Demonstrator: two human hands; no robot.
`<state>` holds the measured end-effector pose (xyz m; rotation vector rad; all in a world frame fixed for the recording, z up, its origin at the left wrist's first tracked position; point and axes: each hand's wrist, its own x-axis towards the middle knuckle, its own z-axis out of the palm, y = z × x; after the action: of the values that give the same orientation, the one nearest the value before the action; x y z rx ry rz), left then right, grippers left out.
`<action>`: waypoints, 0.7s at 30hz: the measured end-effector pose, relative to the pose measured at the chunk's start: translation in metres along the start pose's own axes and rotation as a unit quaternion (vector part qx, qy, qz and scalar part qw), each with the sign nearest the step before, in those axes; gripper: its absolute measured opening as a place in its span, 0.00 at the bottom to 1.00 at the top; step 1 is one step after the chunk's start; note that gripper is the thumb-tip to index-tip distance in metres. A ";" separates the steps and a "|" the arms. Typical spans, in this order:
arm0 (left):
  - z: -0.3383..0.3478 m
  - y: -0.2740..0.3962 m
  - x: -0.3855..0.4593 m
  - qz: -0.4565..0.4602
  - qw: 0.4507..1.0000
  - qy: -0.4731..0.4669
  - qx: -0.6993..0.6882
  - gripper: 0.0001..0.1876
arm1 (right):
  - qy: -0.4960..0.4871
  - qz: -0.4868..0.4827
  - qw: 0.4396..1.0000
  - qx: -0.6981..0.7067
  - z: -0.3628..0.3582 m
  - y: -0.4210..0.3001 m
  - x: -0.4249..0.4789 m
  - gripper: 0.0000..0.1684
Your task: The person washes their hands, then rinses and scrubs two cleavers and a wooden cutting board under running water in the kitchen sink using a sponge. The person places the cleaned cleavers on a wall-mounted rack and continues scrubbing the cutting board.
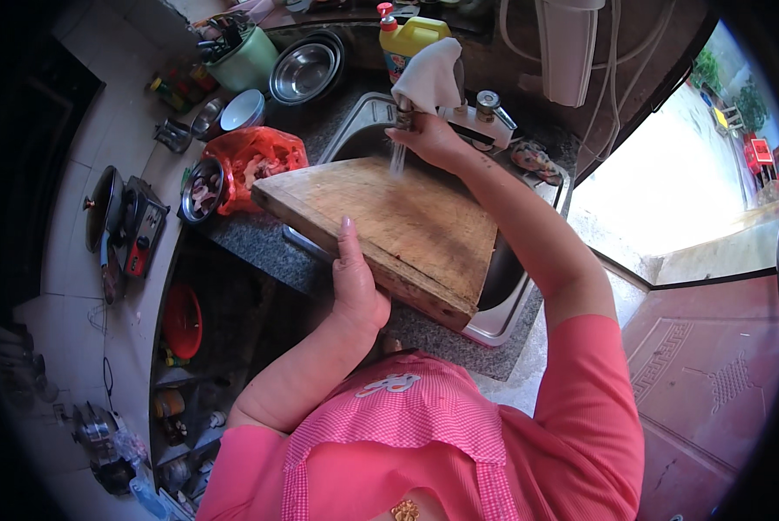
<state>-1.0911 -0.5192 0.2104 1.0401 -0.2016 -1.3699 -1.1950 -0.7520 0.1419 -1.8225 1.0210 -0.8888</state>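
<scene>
A thick wooden cutting board [389,228] lies tilted over the stainless steel sink [503,325]. My left hand [357,280] grips its near edge, thumb on top and the other fingers hidden beneath. Water runs from the faucet outlet [404,117] onto the far part of the board, where the wood looks dark and wet. My right hand [435,140] holds the faucet by this outlet. Over the faucet hangs a white cloth [428,75]. The faucet's lever handle [494,107] stands just to the right.
Left of the board sit a red plastic bag [259,146] with raw meat and a metal bowl [202,189] with pieces of food. Behind are steel basins [306,68], a light-blue bowl [243,109] and a yellow detergent jug [422,31]. A patterned cloth [535,163] lies at the sink's right rim.
</scene>
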 end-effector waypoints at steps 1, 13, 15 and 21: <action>-0.002 0.001 -0.001 0.004 1.000 0.010 0.003 0.35 | -0.046 0.010 0.999 0.002 -0.004 -0.003 -0.004 0.30; -0.002 0.004 -0.001 -0.013 1.000 -0.026 0.001 0.34 | -0.208 0.061 0.968 -0.125 -0.075 -0.013 -0.091 0.16; 0.000 0.004 -0.002 -0.005 1.000 -0.020 0.008 0.34 | -0.180 0.058 0.978 -0.087 -0.075 0.000 -0.099 0.14; 0.002 0.004 -0.003 -0.003 1.000 -0.013 0.013 0.34 | -0.088 0.079 0.993 0.026 -0.075 0.012 -0.110 0.12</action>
<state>-1.0900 -0.5181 0.2154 1.0453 -0.2364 -1.3893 -1.3086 -0.6818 0.1413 -1.7173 1.0051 -0.6408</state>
